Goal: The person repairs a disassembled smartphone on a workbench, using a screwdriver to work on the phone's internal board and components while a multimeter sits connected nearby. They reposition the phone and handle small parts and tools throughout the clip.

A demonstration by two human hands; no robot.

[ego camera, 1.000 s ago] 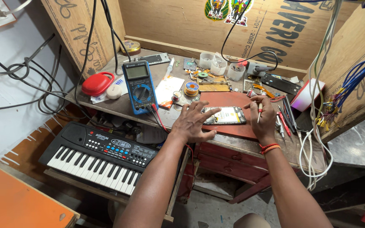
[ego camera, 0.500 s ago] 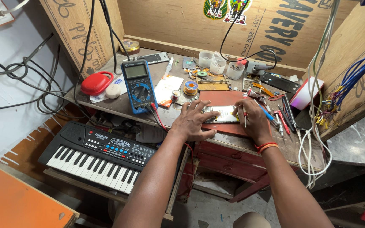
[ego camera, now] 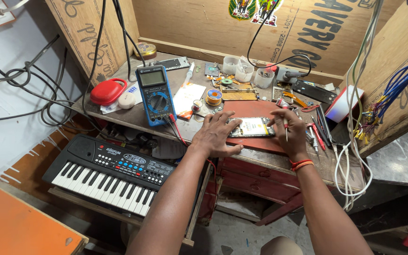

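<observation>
Fingers (ego camera: 216, 123) of your left hand (ego camera: 216, 137) lie spread flat on the counter (ego camera: 133, 118), their tips pressing on the left end of an opened phone (ego camera: 251, 127) and clamped on nothing. Your right hand (ego camera: 291, 134) has its fingers curled together around a small screwdriver (ego camera: 285, 120) with a red and white handle, the shaft pointing down just off the phone's right end. An orange band (ego camera: 301, 164) circles that wrist.

That phone lies flat on a red mat (ego camera: 256, 109) near the front middle of the counter, between your two hands, its pale inner side facing up.

To the left of your left hand a blue multimeter (ego camera: 156, 94) lies face up, with a red lead (ego camera: 175, 130) running from its lower end toward your wrist. Beyond it sit a red round case (ego camera: 107, 91) and a white round piece (ego camera: 126, 100). Behind the phone you have a spool of solder wire (ego camera: 213, 97), a brown board (ego camera: 238, 92) and three clear plastic cups (ego camera: 244, 72). More screwdrivers (ego camera: 315, 132) lie just right of your right hand, near a red and white box (ego camera: 343, 105).

Below the counter's left edge a small black keyboard (ego camera: 114, 172) rests on a lower shelf. Black cables (ego camera: 24, 89) hang along the wall at left, and blue wires (ego camera: 402, 78) bundle at the right.
</observation>
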